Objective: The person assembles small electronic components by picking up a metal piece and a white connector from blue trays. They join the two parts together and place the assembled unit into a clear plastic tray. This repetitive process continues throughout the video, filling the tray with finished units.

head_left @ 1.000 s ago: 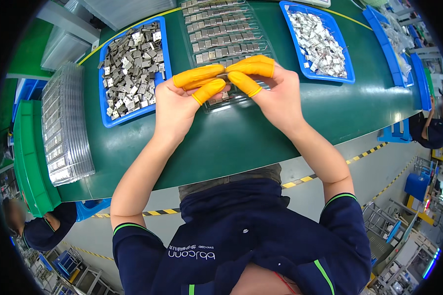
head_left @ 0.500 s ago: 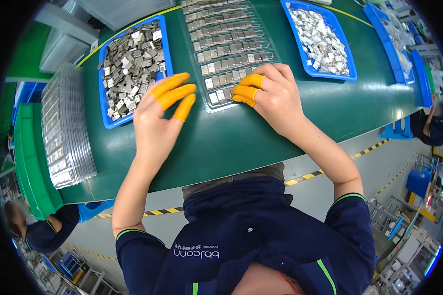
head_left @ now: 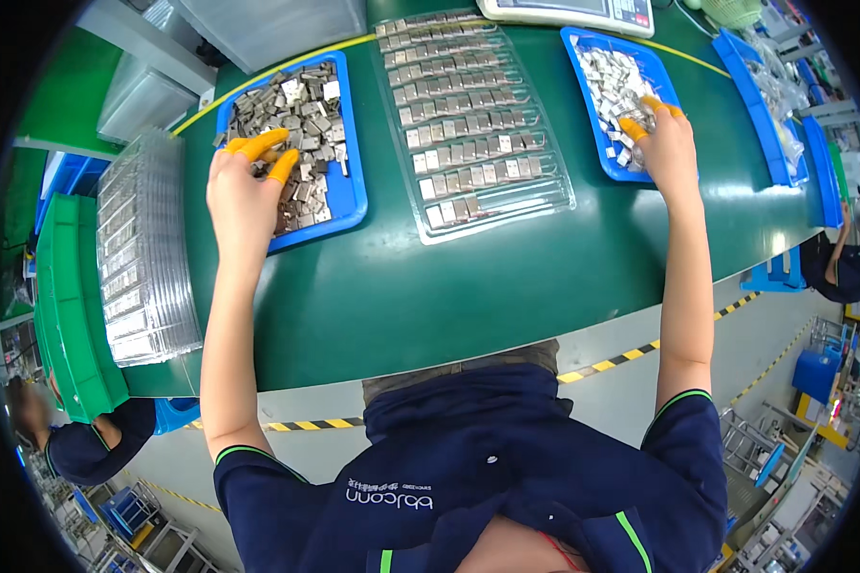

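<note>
My left hand (head_left: pixel 244 186), with yellow finger cots on its fingertips, reaches over a blue bin (head_left: pixel 358 181) heaped with small grey metal connector shells (head_left: pixel 306 110). Its thumb and fingers are apart, just at the pile. On the other side my right hand (head_left: pixel 669 148), also wearing yellow finger cots, dips into a second blue bin (head_left: pixel 569 76) of small white connector pieces (head_left: pixel 612 72); thumb and forefinger are spread over them. Between the bins lies a clear plastic tray (head_left: pixel 516 205) holding rows of metal shells; its nearest row is only partly filled, at the left end.
A tall stack of clear plastic trays (head_left: pixel 148 258) stands at the left beside a green bin (head_left: pixel 67 306). A white scale (head_left: pixel 564 11) sits at the back. More blue bins (head_left: pixel 750 105) line the right end of the green table (head_left: pixel 382 306). Co-workers (head_left: pixel 100 444) sit at both sides.
Both hands have left the middle: the left moved onto the metal-shell bin, the right moved away from the tray into the bin of white pieces. The view shifted slightly, bringing the scale in.
</note>
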Motion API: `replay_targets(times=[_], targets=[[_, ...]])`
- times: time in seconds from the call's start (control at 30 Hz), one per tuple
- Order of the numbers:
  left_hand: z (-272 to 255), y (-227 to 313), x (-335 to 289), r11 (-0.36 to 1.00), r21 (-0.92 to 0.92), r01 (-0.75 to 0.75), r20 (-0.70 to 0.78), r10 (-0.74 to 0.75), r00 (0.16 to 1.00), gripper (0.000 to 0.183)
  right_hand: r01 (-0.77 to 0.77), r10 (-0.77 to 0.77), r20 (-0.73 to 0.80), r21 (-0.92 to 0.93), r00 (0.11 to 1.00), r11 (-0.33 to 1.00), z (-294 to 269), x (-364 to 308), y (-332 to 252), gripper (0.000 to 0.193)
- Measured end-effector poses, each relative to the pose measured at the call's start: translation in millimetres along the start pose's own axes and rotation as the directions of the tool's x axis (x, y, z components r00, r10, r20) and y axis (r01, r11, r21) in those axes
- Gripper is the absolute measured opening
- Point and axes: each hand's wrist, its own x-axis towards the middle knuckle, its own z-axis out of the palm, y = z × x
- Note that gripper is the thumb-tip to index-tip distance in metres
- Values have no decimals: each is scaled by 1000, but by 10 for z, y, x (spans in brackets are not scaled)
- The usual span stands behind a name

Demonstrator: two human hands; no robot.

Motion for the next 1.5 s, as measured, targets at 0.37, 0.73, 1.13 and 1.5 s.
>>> replay_targets(times=[0.37,0.73,1.13,1.5], targets=[[119,53,138,998,21,-59,111,56,992,23,-276,282,-23,146,959,950,123,17,32,22],[74,210,65,752,-631,192,99,-167,981,17,-90,230,-251,469,940,879,147,66,184,29],[-2,878,-269,247,-796,552,569,-4,822,26,-246,-64,259,956,964,161,-365,-200,-1204,19],[104,859,-321,180,-761,623,624,-60,779,24,-372,-261,417,905,871,205,-146,-533,-1522,18]])
